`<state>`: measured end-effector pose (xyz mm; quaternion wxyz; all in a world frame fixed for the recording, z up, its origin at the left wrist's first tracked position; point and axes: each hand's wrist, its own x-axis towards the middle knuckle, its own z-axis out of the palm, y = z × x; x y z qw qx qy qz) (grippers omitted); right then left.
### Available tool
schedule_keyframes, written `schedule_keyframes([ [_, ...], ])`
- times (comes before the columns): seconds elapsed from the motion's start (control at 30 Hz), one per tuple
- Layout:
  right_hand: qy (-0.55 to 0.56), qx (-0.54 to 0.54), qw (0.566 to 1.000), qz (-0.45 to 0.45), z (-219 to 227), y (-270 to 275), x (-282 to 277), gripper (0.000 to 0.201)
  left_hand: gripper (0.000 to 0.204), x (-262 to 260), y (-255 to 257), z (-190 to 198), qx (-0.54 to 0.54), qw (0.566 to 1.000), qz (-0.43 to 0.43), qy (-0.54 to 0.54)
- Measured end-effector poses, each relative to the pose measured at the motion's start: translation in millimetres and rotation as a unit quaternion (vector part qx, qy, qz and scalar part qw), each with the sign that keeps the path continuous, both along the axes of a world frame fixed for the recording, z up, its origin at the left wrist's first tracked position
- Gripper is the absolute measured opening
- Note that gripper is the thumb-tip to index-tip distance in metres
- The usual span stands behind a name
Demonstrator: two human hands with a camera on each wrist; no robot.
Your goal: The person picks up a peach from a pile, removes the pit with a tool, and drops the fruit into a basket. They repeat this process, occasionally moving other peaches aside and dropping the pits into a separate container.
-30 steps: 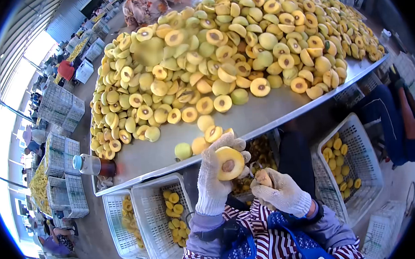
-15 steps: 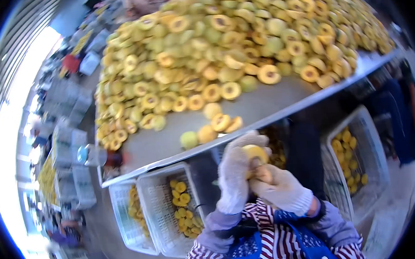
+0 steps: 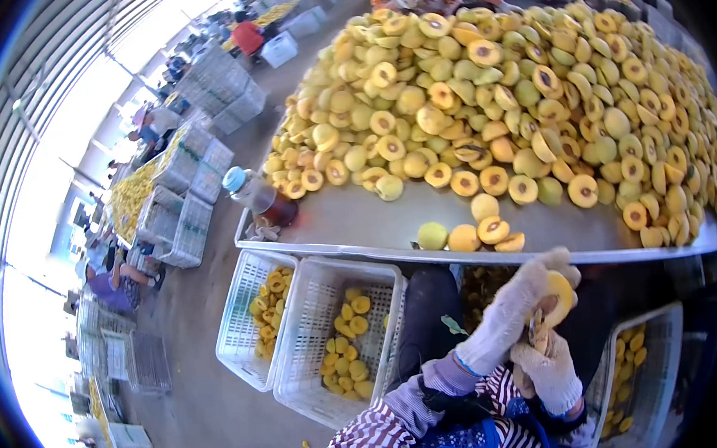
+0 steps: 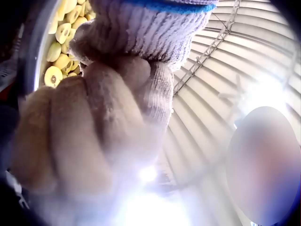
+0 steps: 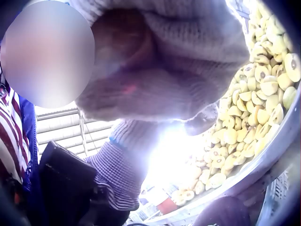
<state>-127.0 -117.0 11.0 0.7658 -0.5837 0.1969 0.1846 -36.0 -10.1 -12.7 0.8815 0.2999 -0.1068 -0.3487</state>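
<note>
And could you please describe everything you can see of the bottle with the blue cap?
The bottle is clear, apparently plastic, with a light blue cap on and dark reddish-brown liquid towards its base. It is on the metal table near one corner, beside some fruit halves. Whether it stands, leans or touches the fruit is unclear.

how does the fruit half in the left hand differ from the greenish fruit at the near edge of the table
The held half shows yellow flesh with a brown centre, while the greenish fruit shows only smooth skin. The held half is gripped in the left hand; the greenish fruit rests on the table. Both have a rounded outline. Whether the greenish fruit is whole or halved can't be told.
</note>
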Motion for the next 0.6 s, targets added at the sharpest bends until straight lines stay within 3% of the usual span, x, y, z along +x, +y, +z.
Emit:
schedule_keyframes([
  [0.03, 0.001, 0.012, 1.000, -0.026, 2.2, -1.6, 0.4, 0.012, 0.065, -2.4, 1.8, 6.7, 0.012, 1.000, 0.024, 0.010],
  [0.13, -0.024, 0.013, 0.996, -0.084, 7.8, -9.2, 2.3, 0.012, 0.076, 6.8, 24.2, 0.1, 0.179, 0.978, -0.011, -0.109],
  [0.17, -0.040, 0.018, 0.994, -0.100, 9.5, -11.5, 3.5, 0.009, 0.081, 5.1, 30.4, 0.2, 0.201, 0.975, -0.015, -0.092],
  [0.23, -0.026, 0.060, 0.990, -0.121, 8.6, -12.8, 4.4, 0.011, 0.066, 8.4, 44.2, 0.9, 0.222, 0.967, -0.089, -0.085],
  [0.27, -0.022, 0.084, 0.988, -0.127, 8.2, -12.6, 4.0, 0.012, 0.062, 7.7, 45.0, 3.4, 0.215, 0.971, -0.083, -0.069],
  [0.43, -0.005, -0.039, 0.998, -0.044, 7.8, -9.4, 0.8, 0.027, 0.055, 0.4, 33.7, -14.3, 0.065, 0.995, 0.023, 0.073],
  [0.6, -0.047, -0.152, 0.987, 0.014, -18.1, -6.0, -5.6, 0.040, 0.062, -2.8, 21.4, -10.2, 0.077, 0.994, 0.070, 0.044],
])
